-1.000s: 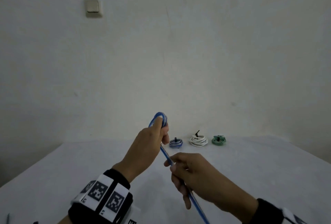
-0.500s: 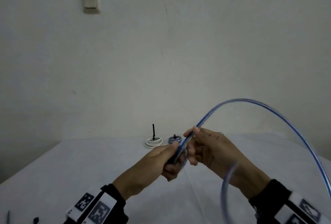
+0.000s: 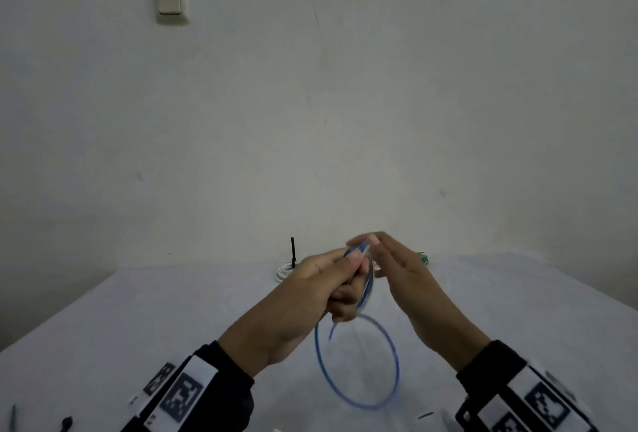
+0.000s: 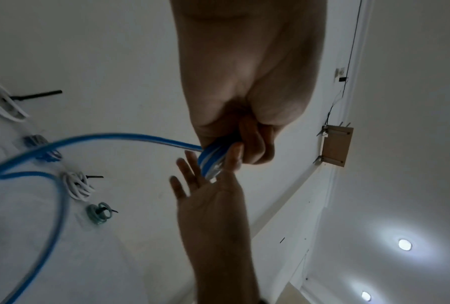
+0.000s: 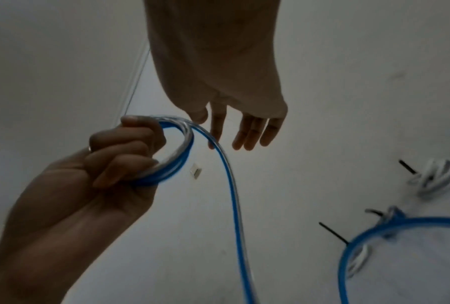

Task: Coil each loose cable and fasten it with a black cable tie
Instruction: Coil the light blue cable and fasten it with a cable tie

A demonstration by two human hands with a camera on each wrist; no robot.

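Observation:
My left hand (image 3: 347,271) grips a small coil of the blue-and-white cable (image 3: 362,279) above the table; its fingers curl round the turns (image 5: 177,156). The free part of the blue cable hangs below as a wide loop (image 3: 359,366). Just right of the coil is my right hand (image 3: 374,247), with straight fingers (image 5: 244,131) beside the cable. It holds nothing that I can see. In the left wrist view the right hand (image 4: 206,191) stands open against the coil (image 4: 213,158).
Tied coils sit along the table's far edge: a white one (image 3: 283,272) with an upright black tie (image 3: 292,252), a green one (image 3: 423,258), and more white and blue ones (image 4: 77,185). Loose black ties lie near the front edge (image 3: 65,423), (image 3: 424,415).
The cable's big arc at the right has swung down into a loop under my hands. My right hand has let go of the cable and straightened its fingers. The left hand still holds the coil.

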